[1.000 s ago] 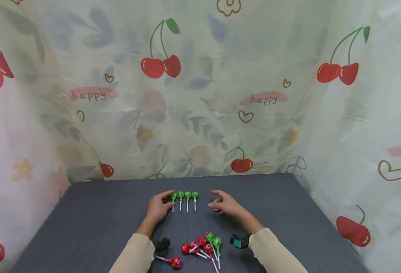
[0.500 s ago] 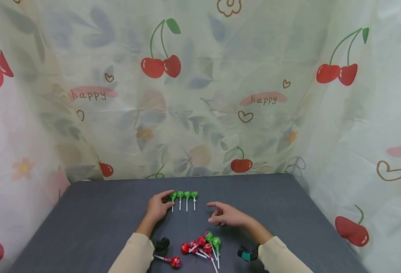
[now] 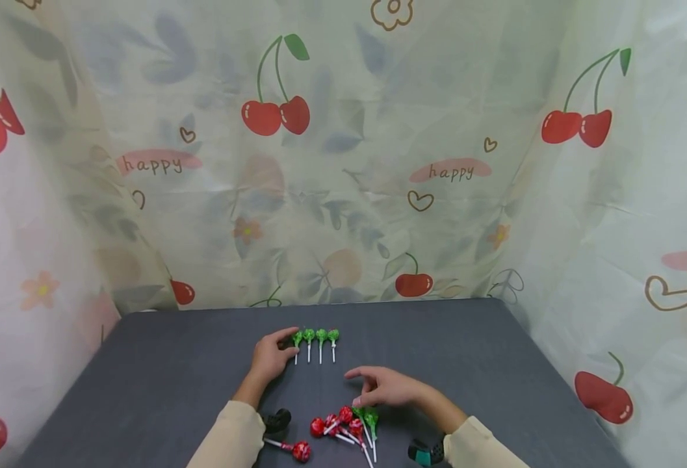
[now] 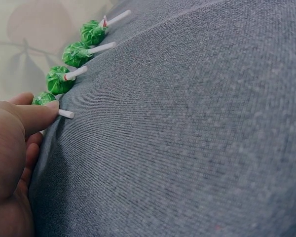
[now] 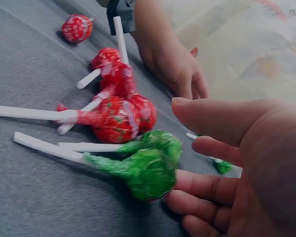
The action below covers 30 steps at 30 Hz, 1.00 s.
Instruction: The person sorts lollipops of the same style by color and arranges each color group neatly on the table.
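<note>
Several green-wrapped lollipops stand in a row near the back of the table, sticks toward me. My left hand (image 3: 270, 356) pinches the leftmost green lollipop (image 4: 43, 98) between thumb and fingers; its white stick pokes out past the thumb. Beside it in the row lies another green lollipop (image 4: 60, 80). My right hand (image 3: 385, 388) hovers over the far edge of a loose pile, thumb and fingers apart. In the right wrist view its fingertips are right at the head of a green lollipop (image 5: 150, 173). Red lollipops (image 5: 114, 118) lie crossed over one another next to it.
A single red lollipop (image 3: 301, 451) lies left of the pile, near my left sleeve (image 3: 229, 434). Dark grey cloth covers the table (image 3: 173, 390). A printed curtain (image 3: 343, 162) hangs behind and along both sides. Each wrist wears a black band.
My right hand has come back from beside the row toward me, down to the green lollipops in the pile. The left hand has stayed on the row's leftmost lollipop.
</note>
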Each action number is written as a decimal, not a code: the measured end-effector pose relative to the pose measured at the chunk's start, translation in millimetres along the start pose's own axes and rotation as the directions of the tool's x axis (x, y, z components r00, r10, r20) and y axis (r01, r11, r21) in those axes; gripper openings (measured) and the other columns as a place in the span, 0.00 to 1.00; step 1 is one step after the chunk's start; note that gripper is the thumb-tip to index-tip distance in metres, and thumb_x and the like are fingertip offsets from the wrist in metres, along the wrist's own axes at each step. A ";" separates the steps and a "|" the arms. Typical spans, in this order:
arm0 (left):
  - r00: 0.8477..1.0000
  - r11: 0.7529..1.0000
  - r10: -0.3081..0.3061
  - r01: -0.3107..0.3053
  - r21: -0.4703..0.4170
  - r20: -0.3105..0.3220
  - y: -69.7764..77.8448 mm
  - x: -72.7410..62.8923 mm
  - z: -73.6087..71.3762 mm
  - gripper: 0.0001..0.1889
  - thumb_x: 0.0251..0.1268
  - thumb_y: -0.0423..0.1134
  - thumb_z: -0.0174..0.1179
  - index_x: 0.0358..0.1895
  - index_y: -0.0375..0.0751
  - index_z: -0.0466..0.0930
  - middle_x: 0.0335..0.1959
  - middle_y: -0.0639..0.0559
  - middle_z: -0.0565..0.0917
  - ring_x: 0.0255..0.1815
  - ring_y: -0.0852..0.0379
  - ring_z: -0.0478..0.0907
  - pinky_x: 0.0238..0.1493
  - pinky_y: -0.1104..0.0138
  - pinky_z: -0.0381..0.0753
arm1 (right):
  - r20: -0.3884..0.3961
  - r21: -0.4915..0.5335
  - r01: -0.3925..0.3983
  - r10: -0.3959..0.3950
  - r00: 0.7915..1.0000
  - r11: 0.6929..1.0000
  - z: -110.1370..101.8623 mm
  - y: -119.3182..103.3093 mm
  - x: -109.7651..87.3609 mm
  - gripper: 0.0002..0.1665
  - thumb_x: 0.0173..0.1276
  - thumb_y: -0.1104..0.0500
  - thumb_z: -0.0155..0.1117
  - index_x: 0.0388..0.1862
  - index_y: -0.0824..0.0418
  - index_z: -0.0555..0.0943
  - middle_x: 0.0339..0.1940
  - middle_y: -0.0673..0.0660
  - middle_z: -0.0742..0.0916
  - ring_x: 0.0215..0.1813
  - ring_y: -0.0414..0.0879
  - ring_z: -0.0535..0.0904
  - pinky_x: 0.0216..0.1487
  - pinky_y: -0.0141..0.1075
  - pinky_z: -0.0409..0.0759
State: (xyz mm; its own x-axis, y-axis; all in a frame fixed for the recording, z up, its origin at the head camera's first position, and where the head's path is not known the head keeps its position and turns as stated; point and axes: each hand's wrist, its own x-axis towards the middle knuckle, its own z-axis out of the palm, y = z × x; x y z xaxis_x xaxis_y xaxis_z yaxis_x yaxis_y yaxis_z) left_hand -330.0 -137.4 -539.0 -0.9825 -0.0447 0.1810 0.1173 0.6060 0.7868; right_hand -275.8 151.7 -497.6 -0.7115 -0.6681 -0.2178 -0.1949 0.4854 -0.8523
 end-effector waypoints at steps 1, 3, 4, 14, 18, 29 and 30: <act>1.000 1.000 -0.004 0.004 -0.002 0.000 0.1 -0.4 0.2 0.22 0.58 0.33 0.69 0.58 0.49 0.82 0.56 0.43 0.81 0.56 0.44 0.76 0.55 0.49 0.73 | 0.003 -0.010 0.006 -0.005 1.000 1.000 1.0 1.5 -0.2 0.29 0.66 0.57 0.67 0.65 0.61 0.74 0.28 0.50 0.83 0.28 0.40 0.75 0.30 0.33 0.71; 1.000 1.000 -0.003 0.003 0.003 0.001 -0.2 -1.0 0.7 0.22 0.58 0.33 0.69 0.58 0.49 0.82 0.56 0.43 0.81 0.56 0.43 0.76 0.55 0.48 0.73 | 0.006 -0.026 0.019 -0.019 1.000 0.999 3.2 4.8 -0.8 0.27 0.66 0.57 0.68 0.63 0.59 0.76 0.27 0.49 0.84 0.28 0.39 0.75 0.30 0.32 0.71; 1.000 1.000 -0.005 0.005 0.003 0.001 -0.4 -1.3 1.0 0.22 0.58 0.33 0.69 0.58 0.49 0.82 0.56 0.43 0.81 0.56 0.43 0.76 0.55 0.48 0.73 | 0.005 -0.029 0.024 -0.024 1.000 0.999 4.2 6.3 -1.3 0.26 0.66 0.57 0.68 0.62 0.59 0.77 0.27 0.49 0.84 0.28 0.39 0.75 0.31 0.32 0.71; 1.000 1.000 -0.008 0.008 0.010 -0.001 -0.2 -2.2 5.0 0.22 0.58 0.33 0.69 0.57 0.50 0.83 0.54 0.44 0.82 0.55 0.45 0.77 0.54 0.49 0.74 | -0.035 -0.089 0.106 -0.110 0.993 0.990 13.0 16.0 -8.8 0.14 0.62 0.60 0.70 0.48 0.58 0.85 0.24 0.45 0.81 0.25 0.34 0.72 0.27 0.27 0.68; 1.000 1.000 -0.009 0.009 0.013 -0.001 0.6 -2.3 5.3 0.22 0.58 0.33 0.69 0.58 0.49 0.83 0.55 0.44 0.82 0.55 0.45 0.77 0.54 0.49 0.74 | -0.055 -0.080 0.086 -0.091 0.994 0.993 15.2 15.6 -10.4 0.13 0.62 0.61 0.70 0.47 0.57 0.85 0.24 0.46 0.80 0.24 0.35 0.71 0.27 0.28 0.67; 1.000 1.000 0.002 -0.002 0.006 -0.010 2.7 -2.3 0.0 0.22 0.59 0.33 0.68 0.58 0.49 0.82 0.55 0.44 0.82 0.55 0.44 0.77 0.54 0.49 0.74 | -0.097 -0.063 0.096 -0.102 0.990 0.993 18.5 14.4 -6.9 0.11 0.61 0.62 0.71 0.44 0.57 0.85 0.23 0.46 0.80 0.24 0.35 0.71 0.26 0.28 0.67; 1.000 1.000 0.002 -0.002 0.007 -0.010 2.4 -2.2 -0.3 0.22 0.59 0.33 0.68 0.58 0.49 0.82 0.55 0.44 0.81 0.55 0.44 0.77 0.54 0.49 0.74 | -0.097 -0.060 0.102 -0.107 0.990 0.993 18.4 14.0 -6.5 0.11 0.61 0.63 0.70 0.44 0.57 0.85 0.23 0.46 0.80 0.24 0.35 0.71 0.26 0.28 0.67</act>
State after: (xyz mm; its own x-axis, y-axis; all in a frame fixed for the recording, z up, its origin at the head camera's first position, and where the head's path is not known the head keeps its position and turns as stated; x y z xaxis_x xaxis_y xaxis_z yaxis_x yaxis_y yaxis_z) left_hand -327.5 -136.1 -537.3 -0.9807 -0.0517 0.1884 0.1180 0.6117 0.7823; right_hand -261.5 152.4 -516.9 -0.7485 -0.6585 -0.0781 -0.3063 0.4478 -0.8400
